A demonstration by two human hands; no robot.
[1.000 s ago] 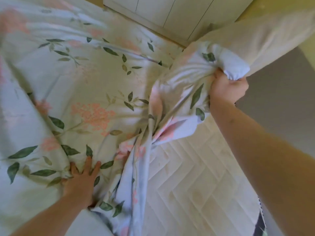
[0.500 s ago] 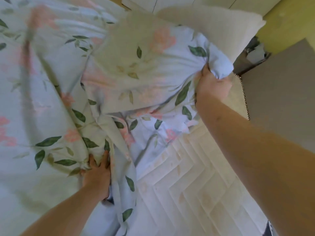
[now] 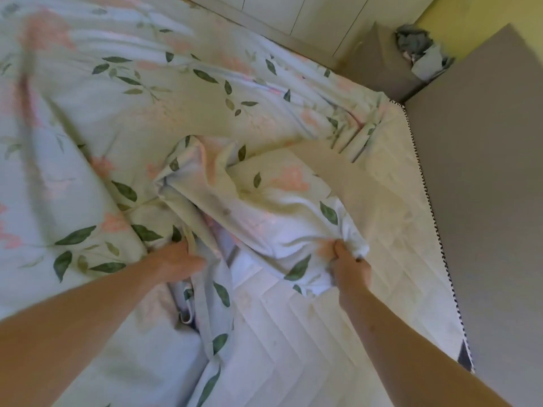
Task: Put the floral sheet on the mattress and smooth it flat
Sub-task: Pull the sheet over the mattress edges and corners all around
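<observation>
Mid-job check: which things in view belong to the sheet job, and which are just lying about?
Part of the job:
floral sheet
mattress
left hand, pressing the sheet down
right hand, gripping a bunched fold

Lying about:
crumpled cloth in the far corner
cupboard doors
grey floor

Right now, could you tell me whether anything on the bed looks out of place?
Yes: the floral sheet is bunched mid-bed, gripped by the right hand, leaving the quilted mattress bare on the right.
</observation>
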